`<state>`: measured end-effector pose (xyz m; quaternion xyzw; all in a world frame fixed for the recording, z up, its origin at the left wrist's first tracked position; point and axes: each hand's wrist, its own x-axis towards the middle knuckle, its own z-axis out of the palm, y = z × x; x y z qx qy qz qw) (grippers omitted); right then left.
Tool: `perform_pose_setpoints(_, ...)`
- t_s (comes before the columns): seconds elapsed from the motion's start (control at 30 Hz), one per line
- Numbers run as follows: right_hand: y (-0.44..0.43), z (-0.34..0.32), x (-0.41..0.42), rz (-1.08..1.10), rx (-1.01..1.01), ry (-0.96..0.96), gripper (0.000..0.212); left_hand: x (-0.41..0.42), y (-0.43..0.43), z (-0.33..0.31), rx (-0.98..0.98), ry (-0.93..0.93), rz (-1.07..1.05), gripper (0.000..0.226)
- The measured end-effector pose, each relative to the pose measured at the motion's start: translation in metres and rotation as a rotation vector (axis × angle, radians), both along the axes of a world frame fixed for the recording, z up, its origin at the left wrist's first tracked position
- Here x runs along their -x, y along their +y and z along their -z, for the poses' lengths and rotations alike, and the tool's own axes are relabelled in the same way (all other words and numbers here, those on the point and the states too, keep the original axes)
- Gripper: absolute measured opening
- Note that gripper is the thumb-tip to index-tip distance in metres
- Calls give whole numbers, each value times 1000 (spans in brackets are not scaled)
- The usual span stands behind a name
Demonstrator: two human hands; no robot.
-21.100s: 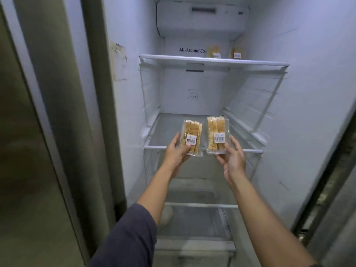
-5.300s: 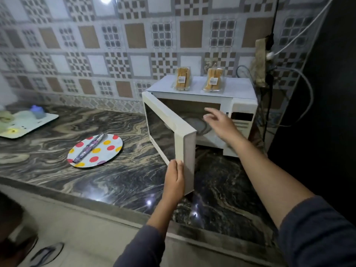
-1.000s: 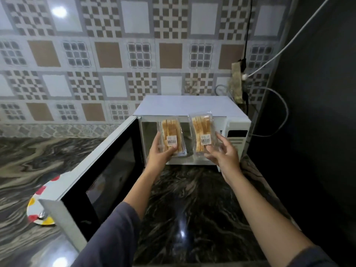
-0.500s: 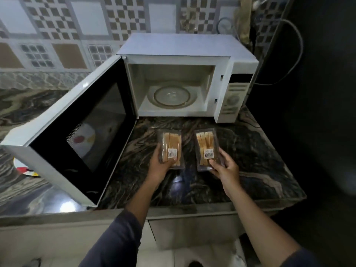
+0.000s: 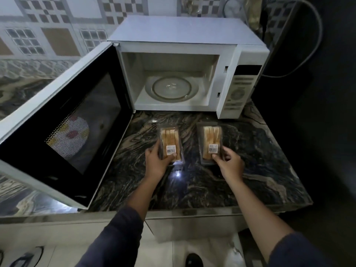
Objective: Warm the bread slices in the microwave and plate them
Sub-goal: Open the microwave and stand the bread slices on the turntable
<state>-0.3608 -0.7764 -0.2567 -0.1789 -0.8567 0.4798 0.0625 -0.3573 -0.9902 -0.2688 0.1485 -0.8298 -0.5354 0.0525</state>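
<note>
Your left hand (image 5: 157,162) grips the near end of one clear plastic pack of sliced bread (image 5: 170,139), thumb by its barcode label. Your right hand (image 5: 229,164) pinches the near end of a second, matching pack (image 5: 211,139). Both packs sit mid-frame at the dark marbled stone counter (image 5: 250,170), just in front of the white microwave (image 5: 192,54). Its door (image 5: 63,120) is swung wide to the left and its glass turntable (image 5: 171,88) is bare. You seem to be staging the bread. Next, you'll likely need to open a pack and free the slices.
</note>
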Motion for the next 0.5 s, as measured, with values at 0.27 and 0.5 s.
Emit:
perform_pose_setpoints(0.27, -25, -27, 0, -76, -141, 395, 27, -15, -6, -2, -126, 23, -74, 44)
perform_pose_setpoints(0.5, -67, -10, 3, -872, -356, 213, 23, -33, -11, 6, -211, 14, -83, 30)
